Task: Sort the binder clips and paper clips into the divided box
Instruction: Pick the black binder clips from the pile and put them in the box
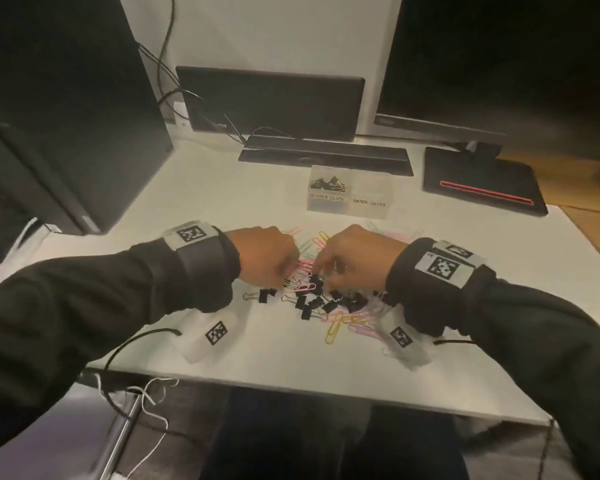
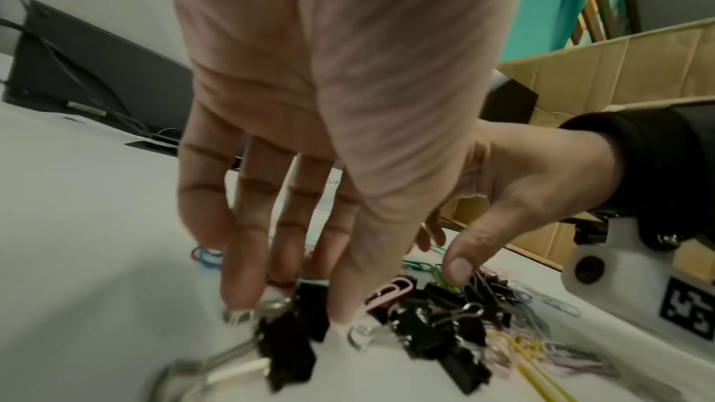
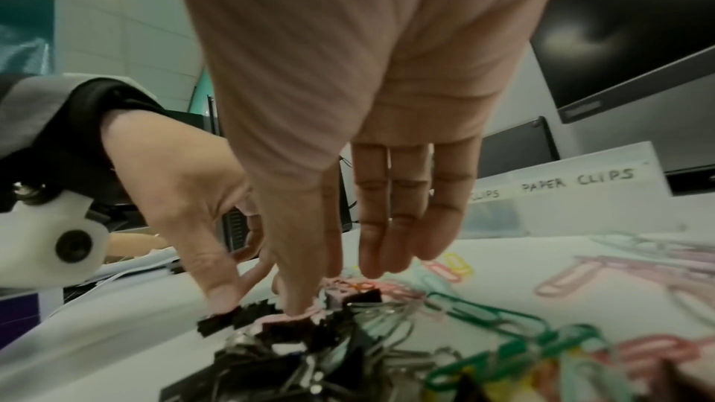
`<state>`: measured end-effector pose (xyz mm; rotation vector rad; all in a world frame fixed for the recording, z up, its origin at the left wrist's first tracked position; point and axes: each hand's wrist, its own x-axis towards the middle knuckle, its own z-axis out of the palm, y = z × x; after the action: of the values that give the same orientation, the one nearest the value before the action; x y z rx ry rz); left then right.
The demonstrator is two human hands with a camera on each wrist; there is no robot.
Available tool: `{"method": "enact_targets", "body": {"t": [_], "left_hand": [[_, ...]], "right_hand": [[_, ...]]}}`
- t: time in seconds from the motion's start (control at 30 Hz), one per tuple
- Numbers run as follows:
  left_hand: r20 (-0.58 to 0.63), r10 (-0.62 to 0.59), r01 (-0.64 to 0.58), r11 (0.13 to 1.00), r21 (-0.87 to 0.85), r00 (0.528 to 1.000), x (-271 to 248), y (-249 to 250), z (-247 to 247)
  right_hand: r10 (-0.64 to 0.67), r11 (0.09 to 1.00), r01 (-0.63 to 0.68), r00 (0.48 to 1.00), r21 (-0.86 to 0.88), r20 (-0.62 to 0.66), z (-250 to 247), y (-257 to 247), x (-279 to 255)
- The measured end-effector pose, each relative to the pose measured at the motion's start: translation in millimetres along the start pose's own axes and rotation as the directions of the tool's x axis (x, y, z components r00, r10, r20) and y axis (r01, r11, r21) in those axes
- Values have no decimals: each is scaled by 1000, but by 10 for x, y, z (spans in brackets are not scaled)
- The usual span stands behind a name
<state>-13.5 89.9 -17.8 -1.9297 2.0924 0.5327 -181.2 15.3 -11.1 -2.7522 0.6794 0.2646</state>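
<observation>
Black binder clips (image 1: 329,303) and coloured paper clips (image 1: 340,323) lie mixed in a pile on the white table (image 1: 222,202). Behind the pile stands the clear divided box (image 1: 350,204), labelled BINDER CLIPS on the left and PAPER CLIPS (image 3: 572,182) on the right. A few binder clips (image 1: 328,184) lie in its left compartment. My left hand (image 1: 288,271) reaches down with nearly straight fingers (image 2: 240,286) onto the pile's left side, touching binder clips (image 2: 305,304). My right hand (image 1: 321,270) has thumb and index tips together on a black binder clip (image 3: 348,298); its other fingers (image 3: 390,225) hang straight.
A dark keyboard (image 1: 326,155) and a monitor (image 1: 274,102) sit behind the box. To the right lies a black pad with a red stripe (image 1: 482,188), and a computer tower (image 1: 66,116) stands at the left. The table's front edge (image 1: 291,386) is near me. A cardboard box (image 2: 619,72) stands beyond the table.
</observation>
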Motion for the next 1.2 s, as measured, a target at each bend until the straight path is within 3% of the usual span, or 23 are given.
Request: {"method": "enact_targets", "body": {"t": [0.27, 0.7, 0.8, 0.93, 1.03, 1.1, 1.2], "left_hand": [[6, -22, 23, 997, -69, 1000, -77, -20, 187], [-226, -97, 1, 921, -390, 969, -134, -103, -27], [-141, -145, 72, 901, -427, 979, -137, -142, -7], [42, -81, 91, 902, -423, 996, -208, -79, 88], [55, -14, 29, 959, -281, 998, -264, -14, 211], [46, 85, -79, 990, -116, 995, -287, -13, 284], [53, 235, -234, 972, -24, 971, -275, -54, 328]], "right_hand": [[55, 994, -53, 998, 91, -17, 185, -101, 136], [101, 982, -86, 991, 169, -83, 108, -38, 75], [122, 976, -97, 985, 194, -119, 58, 19, 39], [109, 981, -84, 984, 172, -139, 17, 36, -9], [75, 992, -65, 993, 105, -90, 30, 7, -70], [43, 999, -42, 999, 28, -32, 62, -22, -98], [31, 999, -31, 999, -21, 39, 118, -66, -91]]}}
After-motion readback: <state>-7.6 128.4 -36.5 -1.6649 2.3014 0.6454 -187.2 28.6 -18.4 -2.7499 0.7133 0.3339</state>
